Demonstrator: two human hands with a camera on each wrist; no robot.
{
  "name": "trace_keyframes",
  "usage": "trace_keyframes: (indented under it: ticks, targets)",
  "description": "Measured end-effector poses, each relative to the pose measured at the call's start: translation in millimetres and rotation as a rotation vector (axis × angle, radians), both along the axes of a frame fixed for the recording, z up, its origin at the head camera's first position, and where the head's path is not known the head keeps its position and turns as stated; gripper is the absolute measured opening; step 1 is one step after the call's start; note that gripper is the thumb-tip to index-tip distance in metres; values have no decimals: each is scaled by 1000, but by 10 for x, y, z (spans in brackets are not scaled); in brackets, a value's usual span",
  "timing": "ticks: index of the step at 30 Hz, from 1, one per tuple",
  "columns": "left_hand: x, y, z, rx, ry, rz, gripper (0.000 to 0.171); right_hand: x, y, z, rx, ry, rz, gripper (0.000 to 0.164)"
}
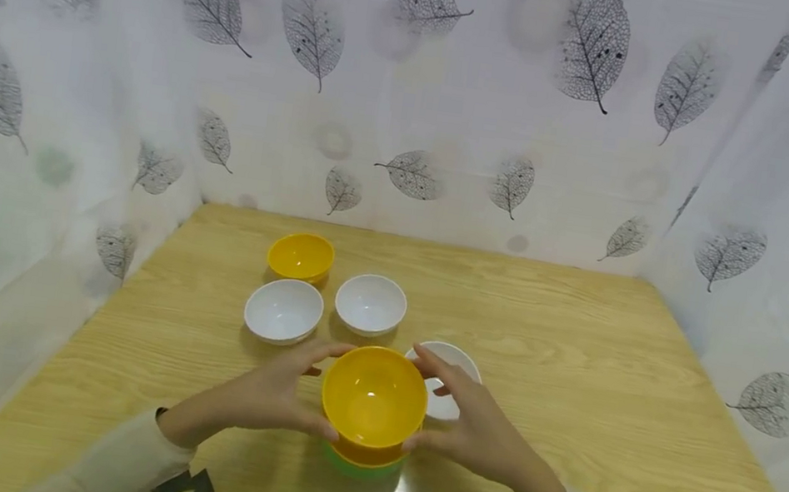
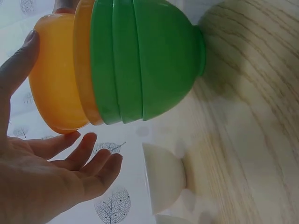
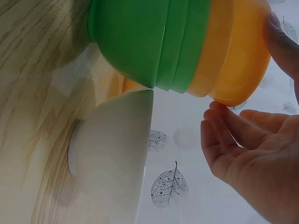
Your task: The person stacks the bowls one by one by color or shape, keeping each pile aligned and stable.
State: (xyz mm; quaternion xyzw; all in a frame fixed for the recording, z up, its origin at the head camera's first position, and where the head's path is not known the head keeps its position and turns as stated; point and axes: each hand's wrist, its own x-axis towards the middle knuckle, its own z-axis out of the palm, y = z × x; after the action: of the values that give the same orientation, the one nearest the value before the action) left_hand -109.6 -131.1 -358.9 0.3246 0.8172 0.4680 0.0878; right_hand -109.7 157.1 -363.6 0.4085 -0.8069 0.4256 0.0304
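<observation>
Fingers [image 1: 334, 350] | left hand [image 1: 274, 390], right hand [image 1: 473, 417] | wide-set, holding top bowl [image 1: 375, 399] | far contact unclear

Left hand [image 1: 275, 396] angled in from 8 o'clock, right hand [image 1: 468, 424] from 4, both gripping, thumbs [image 1: 318, 426] on the 6 o'clock side.

White bowl [image 1: 446, 407] blocks beyond right fingers [image 1: 445, 369] (room rightward).

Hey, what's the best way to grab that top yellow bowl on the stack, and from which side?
Probably by the upper wall near the rim, from left and right together, where the left hand and right hand are now. The top yellow bowl is round and opens upward; its base is hidden inside the second yellow bowl, leaving only the upper part exposed.
</observation>
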Motion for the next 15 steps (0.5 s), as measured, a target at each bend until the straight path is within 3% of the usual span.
trace_keyframes:
  ticks: [8, 15]
  targets:
    - [-9, 42, -47, -25, 41, -25, 88, 27, 43, -57, 36, 28, -54, 93]
    - [33, 10, -109, -68, 90, -26, 91, 66, 2, -107, 44, 61, -39, 93]
